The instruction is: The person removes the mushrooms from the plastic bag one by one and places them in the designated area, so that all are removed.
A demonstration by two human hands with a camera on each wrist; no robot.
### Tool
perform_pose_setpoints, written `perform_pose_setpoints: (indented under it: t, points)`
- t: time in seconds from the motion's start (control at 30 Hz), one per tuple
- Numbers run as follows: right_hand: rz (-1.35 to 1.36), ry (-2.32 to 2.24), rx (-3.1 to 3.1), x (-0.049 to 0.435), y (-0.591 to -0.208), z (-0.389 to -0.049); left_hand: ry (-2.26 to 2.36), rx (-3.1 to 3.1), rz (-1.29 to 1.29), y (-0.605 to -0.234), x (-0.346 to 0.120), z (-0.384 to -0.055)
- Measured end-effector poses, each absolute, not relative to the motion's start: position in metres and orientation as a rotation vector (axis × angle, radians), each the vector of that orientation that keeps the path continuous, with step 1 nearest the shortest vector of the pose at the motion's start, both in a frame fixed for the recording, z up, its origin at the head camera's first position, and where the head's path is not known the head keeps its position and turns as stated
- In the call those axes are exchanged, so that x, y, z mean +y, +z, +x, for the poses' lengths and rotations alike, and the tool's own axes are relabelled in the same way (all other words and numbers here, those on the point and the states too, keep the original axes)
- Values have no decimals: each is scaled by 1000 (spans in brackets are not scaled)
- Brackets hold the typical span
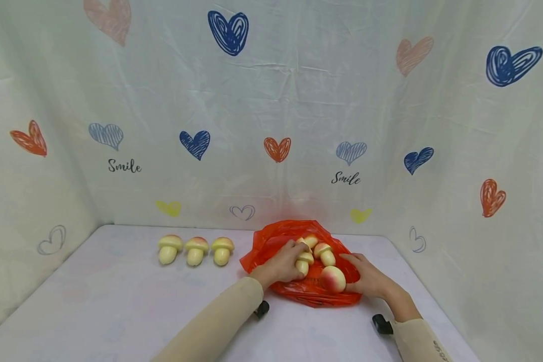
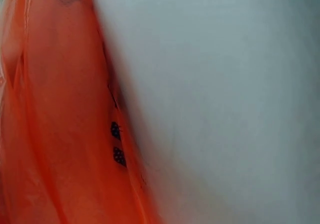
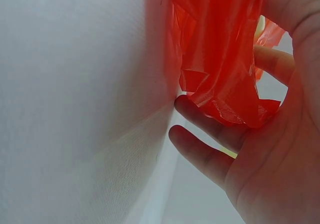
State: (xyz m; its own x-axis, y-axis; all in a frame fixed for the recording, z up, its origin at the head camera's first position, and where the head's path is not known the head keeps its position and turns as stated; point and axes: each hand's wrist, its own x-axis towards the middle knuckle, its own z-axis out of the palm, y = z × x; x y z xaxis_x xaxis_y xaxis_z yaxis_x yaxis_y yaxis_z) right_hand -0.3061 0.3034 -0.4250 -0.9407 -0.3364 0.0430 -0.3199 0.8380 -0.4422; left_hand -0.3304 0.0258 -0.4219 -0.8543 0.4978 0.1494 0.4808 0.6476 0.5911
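In the head view, a red plastic bag [image 1: 317, 300] lies with its mouth spread wide. My left hand [image 1: 284, 262] reaches in over its left side and grips a toy mushroom [image 1: 304, 265] between thumb and fingers. Beside it in the bag are another mushroom [image 1: 326, 255], a partly covered one [image 1: 310, 241] and a rounded cream piece with a pink blush [image 1: 333, 279]. My right hand [image 1: 368, 277] touches the bag's right rim, fingers spread and loosely bent. Bag plastic [image 3: 220, 48] hangs between that thumb and fingers in the right wrist view.
Three mushrooms [image 1: 195, 251] with cream stems and yellow-pink caps stand in a row left of the bag on the white table [image 1: 95, 296]. A curtain [image 1: 271, 100] printed with hearts hangs behind the table and along its sides. A black wrist device [image 1: 382, 324] sits by the right wrist.
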Motion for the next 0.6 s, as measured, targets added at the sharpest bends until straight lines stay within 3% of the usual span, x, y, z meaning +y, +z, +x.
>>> perform_pose_setpoints:
  t: [0.6]
  points:
    - [-512,-733,2961,304,-424,-306,1077,2828,897,-417,14,-329]
